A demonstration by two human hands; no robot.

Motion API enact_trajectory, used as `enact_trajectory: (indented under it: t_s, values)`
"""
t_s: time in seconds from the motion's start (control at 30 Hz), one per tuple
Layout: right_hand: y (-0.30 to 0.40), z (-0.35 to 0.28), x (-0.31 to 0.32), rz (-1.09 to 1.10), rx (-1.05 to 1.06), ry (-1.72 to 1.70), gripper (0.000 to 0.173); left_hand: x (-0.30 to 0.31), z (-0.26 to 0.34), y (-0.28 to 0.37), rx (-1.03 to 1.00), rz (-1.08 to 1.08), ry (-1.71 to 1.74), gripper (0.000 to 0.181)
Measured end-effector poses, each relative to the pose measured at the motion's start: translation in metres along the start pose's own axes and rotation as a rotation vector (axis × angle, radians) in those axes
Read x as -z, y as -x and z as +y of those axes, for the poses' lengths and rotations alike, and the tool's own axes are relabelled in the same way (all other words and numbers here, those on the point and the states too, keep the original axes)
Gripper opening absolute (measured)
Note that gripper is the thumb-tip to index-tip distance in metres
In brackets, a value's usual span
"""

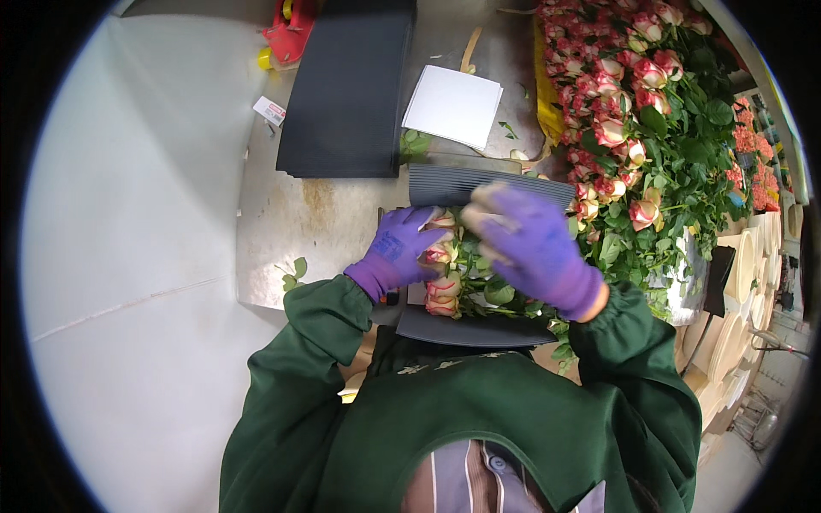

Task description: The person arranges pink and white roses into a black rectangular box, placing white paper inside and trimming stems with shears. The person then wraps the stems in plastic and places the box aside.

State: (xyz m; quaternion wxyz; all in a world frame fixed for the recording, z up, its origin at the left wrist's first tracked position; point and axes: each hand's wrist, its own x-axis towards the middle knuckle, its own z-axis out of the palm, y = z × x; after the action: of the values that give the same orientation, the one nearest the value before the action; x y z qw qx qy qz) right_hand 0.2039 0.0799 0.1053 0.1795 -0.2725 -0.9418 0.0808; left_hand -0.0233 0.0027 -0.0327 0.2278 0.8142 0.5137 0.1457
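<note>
A row of pink-edged cream roses [442, 292] lies in front of me with the blooms to the left and the leafy stems to the right. My left hand [404, 243], in a purple knit glove with pale fingertips, rests spread against the blooms' left side. Over the stems is my right hand [529, 240], gloved alike and blurred; whether its fingers hold anything is unclear. The roses lie between a ribbed dark sheet [487, 186] standing behind them and a dark flap [474, 327] close to my body.
A tall stack of dark sheets [349, 90] and a pile of white paper sheets [452, 106] occupy the metal table [276, 218]. At the back left sits a red tape dispenser [292, 35]. Many more roses [609, 128] are heaped on the right. A pale wall [141, 192] rises left.
</note>
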Motion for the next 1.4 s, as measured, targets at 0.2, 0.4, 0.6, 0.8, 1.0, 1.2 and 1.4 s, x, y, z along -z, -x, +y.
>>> enact_trajectory:
  t_s: [0.2, 0.4, 0.6, 0.8, 1.0, 1.2, 1.4]
  values:
    - [-0.028, 0.106, -0.013, -0.782, -0.246, -0.492, 0.054, -0.009, -0.008, -0.004, -0.08, 0.076, 0.09, 0.061]
    - [-0.134, 0.128, -0.113, -0.648, -0.262, 0.218, 0.084, -0.011, -0.007, -0.004, -0.119, 0.088, 0.126, 0.062]
    - [-0.092, 0.149, -0.183, -0.625, -0.021, 0.465, 0.055, -0.016, -0.007, -0.002, -0.096, 0.032, 0.087, 0.063]
    - [-0.099, 0.157, -0.065, 0.058, -0.066, 0.283, 0.041, -0.012, -0.005, -0.001, -0.067, 0.078, 0.102, 0.065]
    - [-0.065, 0.076, 0.069, 0.196, -0.121, -0.162, 0.05, -0.012, -0.009, -0.002, -0.069, 0.078, 0.189, 0.066]
    - [0.012, -0.01, -0.016, -0.121, 0.089, 0.087, 0.063, -0.026, -0.014, -0.017, 0.123, 0.049, 0.75, 0.049]
    - [0.051, -0.023, -0.05, -0.334, 0.229, 0.006, 0.074, 0.0, 0.009, -0.016, 0.036, 0.244, 0.532, 0.042]
